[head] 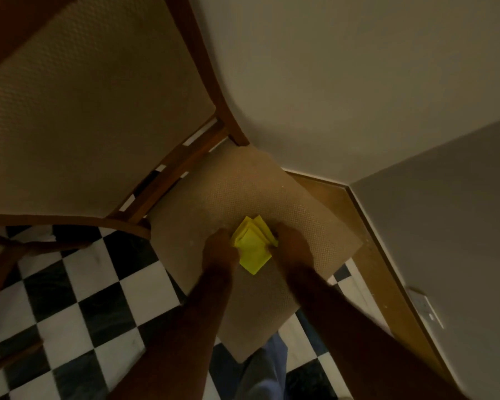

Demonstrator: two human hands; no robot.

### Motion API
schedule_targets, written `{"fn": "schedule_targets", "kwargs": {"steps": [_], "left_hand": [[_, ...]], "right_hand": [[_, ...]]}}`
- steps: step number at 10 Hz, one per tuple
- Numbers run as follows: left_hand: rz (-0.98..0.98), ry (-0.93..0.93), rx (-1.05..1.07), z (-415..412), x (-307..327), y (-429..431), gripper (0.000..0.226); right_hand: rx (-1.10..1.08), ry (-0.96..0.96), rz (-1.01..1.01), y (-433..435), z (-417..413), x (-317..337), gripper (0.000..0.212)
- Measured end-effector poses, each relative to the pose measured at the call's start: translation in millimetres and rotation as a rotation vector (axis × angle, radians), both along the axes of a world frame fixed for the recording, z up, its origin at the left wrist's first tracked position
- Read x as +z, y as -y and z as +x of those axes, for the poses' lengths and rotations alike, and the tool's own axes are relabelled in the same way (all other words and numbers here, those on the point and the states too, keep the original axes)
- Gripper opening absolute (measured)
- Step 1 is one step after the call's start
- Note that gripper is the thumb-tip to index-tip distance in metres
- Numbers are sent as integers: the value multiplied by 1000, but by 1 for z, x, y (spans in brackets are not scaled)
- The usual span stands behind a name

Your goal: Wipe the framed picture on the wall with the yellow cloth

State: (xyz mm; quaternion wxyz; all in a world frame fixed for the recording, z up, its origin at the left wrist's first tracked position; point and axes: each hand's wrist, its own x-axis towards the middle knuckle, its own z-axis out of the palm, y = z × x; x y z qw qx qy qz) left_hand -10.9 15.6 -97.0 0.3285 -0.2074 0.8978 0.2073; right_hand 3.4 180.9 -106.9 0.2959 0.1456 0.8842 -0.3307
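Note:
A folded yellow cloth (253,246) lies on the beige padded seat of a wooden chair (306,226). My left hand (218,249) touches the cloth's left edge and my right hand (290,246) touches its right edge, with fingers curled onto the folds. Both forearms reach down from the bottom of the view. Whether the cloth is lifted off the seat cannot be told. No framed picture is in view.
The chair's tall upholstered back (93,111) with its wooden frame fills the upper left. A black-and-white checkered floor (93,298) lies below. Plain walls (358,82) meet in a corner, with a wooden skirting (358,226) and a wall socket (426,308) at the right.

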Motion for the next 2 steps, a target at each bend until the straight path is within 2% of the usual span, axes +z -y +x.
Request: {"fn": "schedule_targets", "kwargs": {"steps": [1, 2], "left_hand": [[-97, -61, -273, -1, 15, -8, 75], [-124, -356, -582, -3, 51, -22, 85]], "right_hand": [[120, -116, 196, -9, -2, 16, 57], [218, -233, 442, -38, -3, 59, 85]]}}
